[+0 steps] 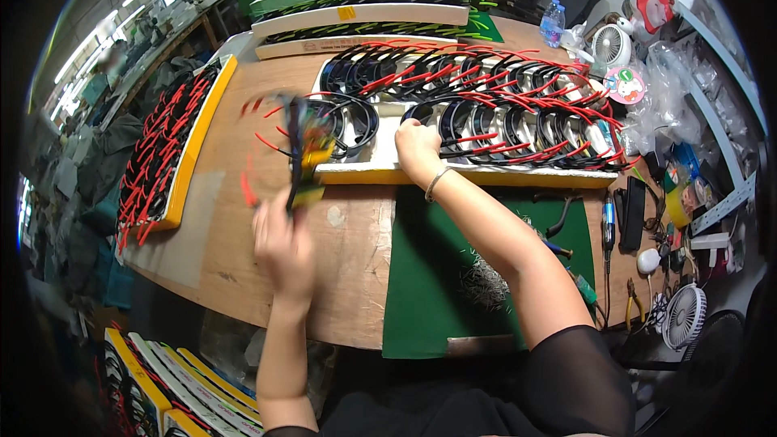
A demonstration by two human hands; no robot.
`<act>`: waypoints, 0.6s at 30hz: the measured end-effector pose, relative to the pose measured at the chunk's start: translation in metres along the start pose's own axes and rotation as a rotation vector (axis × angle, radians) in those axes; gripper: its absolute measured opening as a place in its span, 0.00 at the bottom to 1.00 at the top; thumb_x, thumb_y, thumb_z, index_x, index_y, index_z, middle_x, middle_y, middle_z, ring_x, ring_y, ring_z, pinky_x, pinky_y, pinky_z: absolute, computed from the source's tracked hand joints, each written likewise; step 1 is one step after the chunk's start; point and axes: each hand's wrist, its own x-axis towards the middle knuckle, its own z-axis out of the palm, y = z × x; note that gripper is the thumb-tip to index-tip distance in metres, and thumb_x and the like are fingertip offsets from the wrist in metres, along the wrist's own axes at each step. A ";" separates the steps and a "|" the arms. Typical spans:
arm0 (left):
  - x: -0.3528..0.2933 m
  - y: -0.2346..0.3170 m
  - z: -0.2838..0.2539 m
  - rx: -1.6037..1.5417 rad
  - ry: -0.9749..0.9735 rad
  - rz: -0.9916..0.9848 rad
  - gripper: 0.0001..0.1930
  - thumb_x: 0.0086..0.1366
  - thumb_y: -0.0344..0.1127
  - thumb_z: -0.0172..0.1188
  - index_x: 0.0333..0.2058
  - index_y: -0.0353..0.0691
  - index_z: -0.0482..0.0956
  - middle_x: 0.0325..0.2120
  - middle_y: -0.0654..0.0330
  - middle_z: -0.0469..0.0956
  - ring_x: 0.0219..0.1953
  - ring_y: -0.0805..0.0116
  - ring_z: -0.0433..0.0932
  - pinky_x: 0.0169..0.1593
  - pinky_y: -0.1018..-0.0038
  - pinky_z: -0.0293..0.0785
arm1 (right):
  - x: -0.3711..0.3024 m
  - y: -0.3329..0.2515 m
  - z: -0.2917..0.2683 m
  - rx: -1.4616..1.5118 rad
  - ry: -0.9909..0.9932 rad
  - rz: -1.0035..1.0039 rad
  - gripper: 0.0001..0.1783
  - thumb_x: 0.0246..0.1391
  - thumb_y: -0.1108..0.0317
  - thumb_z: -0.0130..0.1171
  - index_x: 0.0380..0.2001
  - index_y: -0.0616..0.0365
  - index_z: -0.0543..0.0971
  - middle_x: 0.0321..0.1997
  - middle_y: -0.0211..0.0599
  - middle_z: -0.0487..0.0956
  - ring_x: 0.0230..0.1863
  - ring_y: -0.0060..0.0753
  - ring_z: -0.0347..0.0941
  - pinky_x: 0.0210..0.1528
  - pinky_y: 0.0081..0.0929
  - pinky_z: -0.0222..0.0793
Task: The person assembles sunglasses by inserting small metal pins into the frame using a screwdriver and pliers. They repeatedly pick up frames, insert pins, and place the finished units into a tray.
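Observation:
My left hand (283, 247), smeared by motion, is closed on the lower end of a wired part (303, 150) with black, yellow and red showing. The blur hides its exact kind. It is held up at the left end of a white foam tray (387, 136) with a yellow outer side. My right hand (418, 148) reaches over the tray's front edge with curled fingers, among black curved parts with red-tipped wires (481, 125). The fingertips are hidden, so what they grip does not show. Bare foam shows just left of this hand.
Another yellow-sided tray (194, 146) of red-tipped wires lies at the left. Stacked trays with green-tipped wires (364, 12) stand at the back. A green mat (429, 291) bears small metal pieces (486, 283). Pliers (634, 301) and a small white fan (685, 316) are at the right.

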 end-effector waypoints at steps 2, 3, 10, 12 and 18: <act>-0.043 -0.006 -0.032 0.044 -0.070 -0.150 0.11 0.55 0.23 0.55 0.38 0.32 0.73 0.33 0.48 0.75 0.40 0.45 0.70 0.48 0.60 0.65 | 0.003 -0.002 0.005 0.006 0.009 -0.012 0.21 0.45 0.67 0.54 0.39 0.76 0.72 0.23 0.40 0.79 0.22 0.28 0.77 0.18 0.25 0.69; -0.060 -0.010 -0.042 0.051 -0.077 -0.177 0.11 0.55 0.23 0.54 0.38 0.31 0.72 0.33 0.47 0.74 0.39 0.44 0.70 0.46 0.59 0.64 | 0.003 -0.003 0.003 0.011 0.042 0.002 0.22 0.44 0.66 0.54 0.39 0.76 0.71 0.22 0.39 0.79 0.22 0.27 0.77 0.18 0.24 0.69; -0.118 -0.001 -0.063 0.126 -0.431 -0.093 0.12 0.54 0.25 0.55 0.39 0.30 0.72 0.31 0.46 0.74 0.37 0.49 0.72 0.47 0.60 0.66 | 0.014 0.004 0.015 0.047 -0.151 0.053 0.26 0.47 0.65 0.54 0.44 0.78 0.68 0.27 0.42 0.80 0.26 0.33 0.79 0.23 0.29 0.72; -0.119 0.006 -0.060 0.084 -0.541 -0.020 0.14 0.49 0.23 0.55 0.38 0.34 0.74 0.28 0.53 0.74 0.34 0.55 0.73 0.50 0.59 0.64 | 0.008 0.007 -0.008 0.041 -0.256 -0.005 0.29 0.47 0.63 0.55 0.46 0.77 0.66 0.32 0.45 0.79 0.31 0.32 0.78 0.26 0.29 0.72; -0.111 0.010 -0.043 0.061 -0.638 0.105 0.16 0.48 0.22 0.55 0.38 0.41 0.75 0.32 0.60 0.78 0.35 0.62 0.75 0.51 0.58 0.65 | -0.049 0.040 -0.070 0.335 0.242 -0.324 0.29 0.44 0.58 0.60 0.45 0.66 0.66 0.33 0.43 0.72 0.39 0.40 0.69 0.35 0.32 0.69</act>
